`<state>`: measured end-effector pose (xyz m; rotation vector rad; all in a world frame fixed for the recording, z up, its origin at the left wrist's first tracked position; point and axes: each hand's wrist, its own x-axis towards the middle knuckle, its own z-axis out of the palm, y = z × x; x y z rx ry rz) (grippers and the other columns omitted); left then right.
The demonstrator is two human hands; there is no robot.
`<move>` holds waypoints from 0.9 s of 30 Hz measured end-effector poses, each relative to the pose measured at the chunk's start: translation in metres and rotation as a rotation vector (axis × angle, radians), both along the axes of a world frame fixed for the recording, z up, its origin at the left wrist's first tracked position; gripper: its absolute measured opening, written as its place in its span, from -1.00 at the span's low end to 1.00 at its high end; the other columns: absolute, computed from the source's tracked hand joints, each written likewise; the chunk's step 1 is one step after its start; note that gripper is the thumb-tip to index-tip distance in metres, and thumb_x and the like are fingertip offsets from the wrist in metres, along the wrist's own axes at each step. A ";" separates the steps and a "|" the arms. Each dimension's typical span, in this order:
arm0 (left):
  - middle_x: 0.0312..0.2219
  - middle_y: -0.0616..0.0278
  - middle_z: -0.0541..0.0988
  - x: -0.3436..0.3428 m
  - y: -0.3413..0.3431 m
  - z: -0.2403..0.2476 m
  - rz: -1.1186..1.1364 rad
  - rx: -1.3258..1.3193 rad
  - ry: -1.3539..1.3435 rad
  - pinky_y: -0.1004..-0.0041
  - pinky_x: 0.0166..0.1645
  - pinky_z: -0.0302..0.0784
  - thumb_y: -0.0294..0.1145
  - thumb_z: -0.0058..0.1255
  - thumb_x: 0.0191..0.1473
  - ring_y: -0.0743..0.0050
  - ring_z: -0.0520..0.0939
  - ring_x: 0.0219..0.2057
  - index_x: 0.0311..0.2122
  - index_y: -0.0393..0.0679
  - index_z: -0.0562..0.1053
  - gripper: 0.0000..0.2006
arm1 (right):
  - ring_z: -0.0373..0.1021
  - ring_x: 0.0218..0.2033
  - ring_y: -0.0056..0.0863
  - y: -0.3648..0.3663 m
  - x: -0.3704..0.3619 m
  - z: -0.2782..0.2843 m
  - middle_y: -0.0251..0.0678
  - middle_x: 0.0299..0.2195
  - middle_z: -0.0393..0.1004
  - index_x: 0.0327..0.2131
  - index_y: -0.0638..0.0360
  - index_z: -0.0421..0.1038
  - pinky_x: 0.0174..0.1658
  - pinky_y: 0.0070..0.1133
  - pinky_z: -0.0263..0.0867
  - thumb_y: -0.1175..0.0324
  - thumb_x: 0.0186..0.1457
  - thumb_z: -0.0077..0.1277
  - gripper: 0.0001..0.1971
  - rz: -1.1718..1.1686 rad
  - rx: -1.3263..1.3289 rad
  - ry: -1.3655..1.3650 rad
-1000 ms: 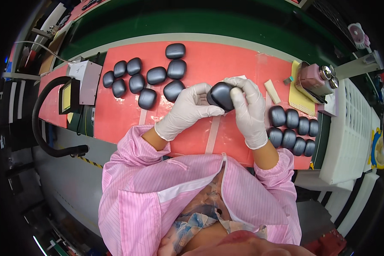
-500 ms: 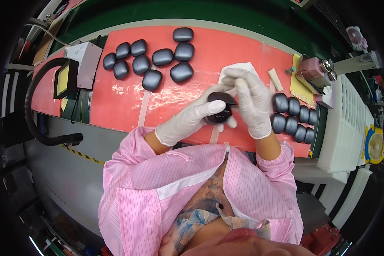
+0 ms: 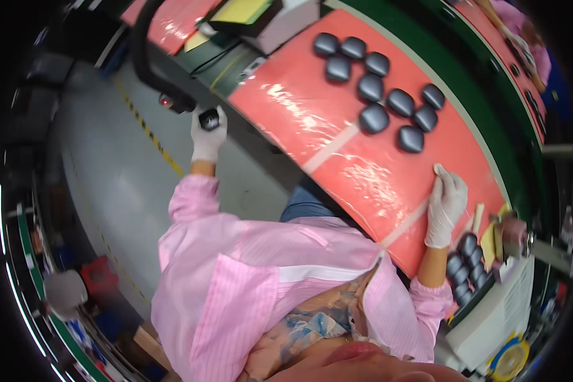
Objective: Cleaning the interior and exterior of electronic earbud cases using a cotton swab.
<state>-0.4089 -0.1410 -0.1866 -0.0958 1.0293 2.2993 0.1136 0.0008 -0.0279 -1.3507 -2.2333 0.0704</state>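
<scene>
Our left hand [image 3: 207, 141] has its grip closed around a dark case [image 3: 208, 120], held out past the near edge of the table [image 3: 375, 175], above the floor [image 3: 248, 184]. With no tabletop beneath, a loosened gloved grip could drop it there. The nozzle [image 3: 177, 102] of the black hose [image 3: 145, 51] sits just beside that hand, so we judge a slight misjudged move could knock and scuff the case. Our right hand [image 3: 447, 204] is over the table's right part, fingers drawn together; we cannot tell whether they pinch anything. A careless sweep toward the far edge might shove the loose blue-grey cases [image 3: 374, 118] together.
</scene>
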 end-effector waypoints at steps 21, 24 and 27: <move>-0.25 -0.08 0.58 0.269 0.057 0.221 -0.981 0.054 -0.137 0.35 -0.17 0.54 0.21 -0.31 0.17 0.14 0.62 -0.26 -0.06 -0.39 0.41 -0.30 | 0.36 -0.38 -0.45 -0.044 -0.076 0.094 -0.34 -0.42 0.42 -0.27 0.08 0.56 -0.29 -0.54 0.27 0.63 -0.19 0.11 -0.68 0.616 -0.014 0.416; -0.25 -0.01 0.57 0.296 0.068 0.223 -1.118 -0.013 -0.216 0.26 -0.05 0.53 0.09 -0.27 0.19 0.16 0.59 -0.20 -0.16 -0.37 0.46 -0.41 | 0.31 -0.48 -0.38 -0.045 -0.064 0.079 -0.37 -0.48 0.38 -0.26 -0.06 0.57 -0.41 -0.47 0.24 0.62 -0.31 0.11 -0.57 0.490 0.134 0.229; -0.29 0.04 0.59 0.309 0.080 0.217 -1.323 0.087 -0.295 0.27 -0.21 0.60 0.09 -0.29 0.20 0.18 0.61 -0.27 -0.17 -0.36 0.47 -0.41 | 0.31 -0.49 -0.37 -0.039 -0.028 0.061 -0.37 -0.46 0.39 -0.25 -0.06 0.57 -0.42 -0.48 0.24 0.61 -0.32 0.11 -0.56 0.410 0.171 0.229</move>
